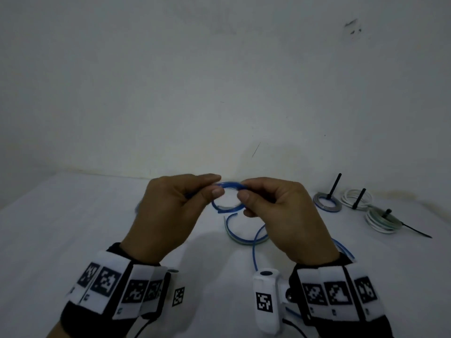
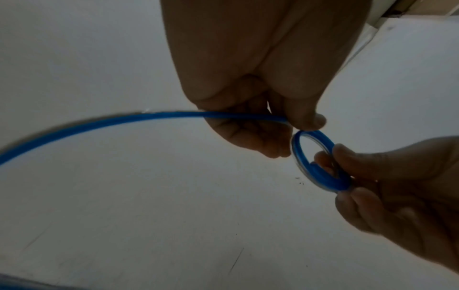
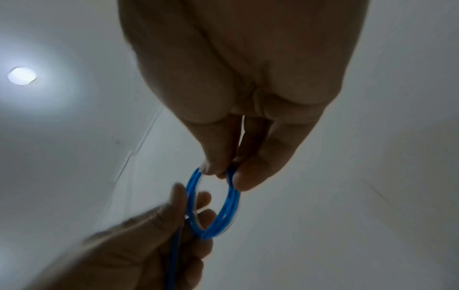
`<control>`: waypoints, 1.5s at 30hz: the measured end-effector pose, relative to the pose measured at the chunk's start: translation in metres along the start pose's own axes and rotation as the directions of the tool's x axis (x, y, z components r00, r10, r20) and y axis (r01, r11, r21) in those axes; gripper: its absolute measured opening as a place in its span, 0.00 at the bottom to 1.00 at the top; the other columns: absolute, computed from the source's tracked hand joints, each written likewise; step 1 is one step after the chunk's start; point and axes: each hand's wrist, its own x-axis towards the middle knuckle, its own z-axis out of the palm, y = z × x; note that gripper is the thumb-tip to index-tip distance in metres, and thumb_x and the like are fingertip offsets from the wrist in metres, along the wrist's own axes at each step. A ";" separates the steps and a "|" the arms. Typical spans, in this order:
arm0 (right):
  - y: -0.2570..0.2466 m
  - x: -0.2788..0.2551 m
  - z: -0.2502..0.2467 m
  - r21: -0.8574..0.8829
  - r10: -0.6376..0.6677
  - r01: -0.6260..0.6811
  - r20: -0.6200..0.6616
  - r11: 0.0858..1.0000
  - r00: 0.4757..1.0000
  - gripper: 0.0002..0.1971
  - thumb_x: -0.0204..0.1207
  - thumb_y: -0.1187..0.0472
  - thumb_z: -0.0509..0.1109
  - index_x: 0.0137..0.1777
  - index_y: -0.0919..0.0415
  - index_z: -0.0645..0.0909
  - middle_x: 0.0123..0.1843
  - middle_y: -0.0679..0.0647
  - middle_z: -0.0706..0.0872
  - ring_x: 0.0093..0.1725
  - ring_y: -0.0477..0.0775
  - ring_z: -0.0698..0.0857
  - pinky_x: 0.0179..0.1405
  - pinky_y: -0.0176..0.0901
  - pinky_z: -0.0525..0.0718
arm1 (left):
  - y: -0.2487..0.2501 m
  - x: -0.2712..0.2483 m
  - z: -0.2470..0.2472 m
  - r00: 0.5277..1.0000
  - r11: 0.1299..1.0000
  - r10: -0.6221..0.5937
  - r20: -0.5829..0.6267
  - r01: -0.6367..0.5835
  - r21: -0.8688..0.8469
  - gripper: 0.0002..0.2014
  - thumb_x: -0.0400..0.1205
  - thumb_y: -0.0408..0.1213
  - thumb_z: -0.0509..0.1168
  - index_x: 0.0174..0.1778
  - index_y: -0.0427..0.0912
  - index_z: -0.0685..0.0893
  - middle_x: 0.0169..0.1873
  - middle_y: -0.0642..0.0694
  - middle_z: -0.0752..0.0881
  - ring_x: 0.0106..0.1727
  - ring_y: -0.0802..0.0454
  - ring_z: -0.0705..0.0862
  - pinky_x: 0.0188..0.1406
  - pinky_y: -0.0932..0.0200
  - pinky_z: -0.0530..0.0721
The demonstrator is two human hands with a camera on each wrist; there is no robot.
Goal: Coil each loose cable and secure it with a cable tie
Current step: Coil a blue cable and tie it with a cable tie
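A small coil of blue cable (image 1: pixel 227 196) (image 2: pixel 319 162) (image 3: pixel 215 204) hangs in the air above the white table (image 1: pixel 73 228), held between both hands. My left hand (image 1: pixel 170 208) (image 2: pixel 250 109) pinches the coil's left side with thumb and forefinger, and the loose blue tail (image 2: pixel 99 123) runs out through its fingers. My right hand (image 1: pixel 278 215) (image 3: pixel 236 149) pinches the coil's right side. More of the blue cable (image 1: pixel 256 242) lies looped on the table under the hands.
Three coiled cables with black ties lie at the right: a grey one (image 1: pixel 327 203), a white one (image 1: pixel 357 198) and a white-green one (image 1: pixel 383 220). A white wall (image 1: pixel 219 81) stands just behind the table.
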 end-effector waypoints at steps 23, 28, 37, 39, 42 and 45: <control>0.011 0.003 0.007 0.080 0.097 -0.088 -0.103 0.993 0.990 0.07 0.77 0.62 0.74 0.53 0.54 0.91 0.42 0.52 0.93 0.39 0.47 0.90 0.39 0.37 0.88 | -0.006 -0.002 0.004 0.990 0.990 -0.125 0.066 0.128 -0.053 0.16 0.76 0.51 0.67 0.56 0.52 0.90 0.36 0.56 0.92 0.39 0.63 0.89 0.43 0.64 0.86; 0.006 0.006 0.010 0.429 0.267 -0.212 -0.070 0.878 0.961 0.07 0.77 0.64 0.72 0.52 0.60 0.89 0.42 0.58 0.92 0.38 0.51 0.88 0.40 0.41 0.89 | -0.007 -0.001 0.004 0.988 0.986 -0.137 0.075 0.143 -0.089 0.14 0.77 0.51 0.65 0.56 0.59 0.87 0.39 0.57 0.92 0.40 0.62 0.89 0.45 0.60 0.85; 0.011 0.003 0.019 0.333 0.272 -0.266 0.028 0.905 0.962 0.07 0.79 0.62 0.72 0.53 0.54 0.89 0.46 0.54 0.93 0.44 0.53 0.90 0.44 0.43 0.90 | -0.005 -0.001 0.007 0.987 0.985 -0.159 -0.011 0.158 -0.071 0.07 0.77 0.42 0.72 0.49 0.53 0.91 0.33 0.58 0.91 0.37 0.64 0.89 0.38 0.75 0.82; 0.012 0.002 0.015 0.043 0.141 -0.140 -0.019 0.989 0.990 0.09 0.78 0.57 0.74 0.56 0.44 0.88 0.49 0.44 0.92 0.47 0.46 0.89 0.49 0.39 0.89 | -0.006 -0.002 0.004 0.992 0.992 -0.125 0.010 0.125 0.009 0.08 0.77 0.42 0.73 0.51 0.49 0.92 0.31 0.63 0.89 0.35 0.70 0.86 0.35 0.79 0.77; 0.007 0.000 0.010 -0.223 -0.083 0.083 0.011 0.971 0.997 0.14 0.78 0.56 0.73 0.63 0.43 0.86 0.55 0.37 0.90 0.51 0.37 0.86 0.51 0.26 0.81 | -0.003 -0.003 0.002 0.996 0.985 0.032 0.082 -0.046 0.169 0.08 0.78 0.47 0.71 0.50 0.54 0.92 0.27 0.66 0.85 0.29 0.70 0.81 0.31 0.78 0.72; 0.005 -0.001 0.006 -0.330 -0.168 0.188 0.087 0.925 0.982 0.13 0.78 0.60 0.74 0.61 0.48 0.88 0.51 0.41 0.92 0.48 0.34 0.87 0.51 0.24 0.80 | 0.001 -0.002 0.001 0.980 0.948 0.123 0.154 -0.162 0.273 0.10 0.78 0.50 0.67 0.50 0.56 0.91 0.27 0.65 0.82 0.28 0.65 0.80 0.29 0.71 0.73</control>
